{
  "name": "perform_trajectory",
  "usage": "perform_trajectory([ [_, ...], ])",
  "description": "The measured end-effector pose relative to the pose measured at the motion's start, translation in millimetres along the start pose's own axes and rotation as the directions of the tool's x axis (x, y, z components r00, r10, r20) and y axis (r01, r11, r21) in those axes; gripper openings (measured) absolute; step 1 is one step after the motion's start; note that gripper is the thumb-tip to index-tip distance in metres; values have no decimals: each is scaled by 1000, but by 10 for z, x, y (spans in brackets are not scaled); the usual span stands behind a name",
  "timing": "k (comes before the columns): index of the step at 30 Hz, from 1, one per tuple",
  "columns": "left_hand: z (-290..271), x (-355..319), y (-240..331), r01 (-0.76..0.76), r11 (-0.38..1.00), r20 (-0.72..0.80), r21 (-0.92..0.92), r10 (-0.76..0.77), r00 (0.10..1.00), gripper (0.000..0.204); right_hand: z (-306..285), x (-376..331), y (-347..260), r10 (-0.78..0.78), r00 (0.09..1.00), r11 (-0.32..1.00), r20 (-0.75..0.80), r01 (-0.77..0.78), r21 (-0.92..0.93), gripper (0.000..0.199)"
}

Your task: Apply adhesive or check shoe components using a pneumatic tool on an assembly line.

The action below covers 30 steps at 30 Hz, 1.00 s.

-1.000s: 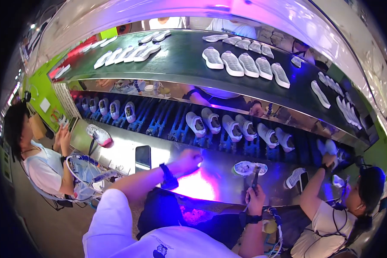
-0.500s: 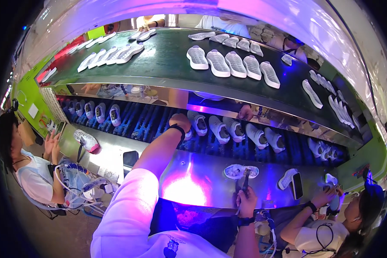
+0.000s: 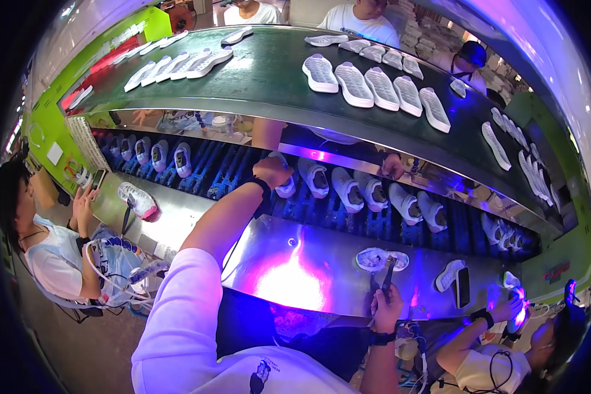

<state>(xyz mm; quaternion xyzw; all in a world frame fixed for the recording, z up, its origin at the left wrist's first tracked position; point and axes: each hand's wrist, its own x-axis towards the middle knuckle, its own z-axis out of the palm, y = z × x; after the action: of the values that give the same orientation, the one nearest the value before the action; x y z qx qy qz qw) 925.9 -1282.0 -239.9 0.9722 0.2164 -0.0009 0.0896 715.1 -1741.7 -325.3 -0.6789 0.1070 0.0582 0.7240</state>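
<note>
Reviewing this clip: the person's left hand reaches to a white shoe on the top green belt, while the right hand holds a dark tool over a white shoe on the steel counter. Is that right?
Not quite. In the head view the left hand reaches a white shoe on the lower blue-ribbed conveyor, not the top green belt. The right hand does hold a dark tool at a white shoe on the steel counter.

Dark phone (image 3: 463, 287) lying flat on the steel bench (image 3: 295, 259), screen unlit, second phone (image 3: 97, 178) held up at the bench's left end, white square sign (image 3: 54, 153) on the green wall beyond, possibly paper
</note>
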Motion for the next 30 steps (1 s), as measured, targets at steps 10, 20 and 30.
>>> perform_trajectory([
  [10, 79, 214, -388, 25, 994, 64, 105, -31, 997, 56, -22, -7, 12, -21, 999, 998, -40, 19, -58, 20],
  [20, 701, -121, 698, -291, 918, -375, 269, 378, 846, 71, -97, 41, 21, -28, 997, 995, -69, 21, -94, 20],
  [30, 439, -320, 566, -291, 899, -89, -328, 278, 957, 93, -106, 20, -13, -51, 998, 997, -33, 49, -62, 20],
])
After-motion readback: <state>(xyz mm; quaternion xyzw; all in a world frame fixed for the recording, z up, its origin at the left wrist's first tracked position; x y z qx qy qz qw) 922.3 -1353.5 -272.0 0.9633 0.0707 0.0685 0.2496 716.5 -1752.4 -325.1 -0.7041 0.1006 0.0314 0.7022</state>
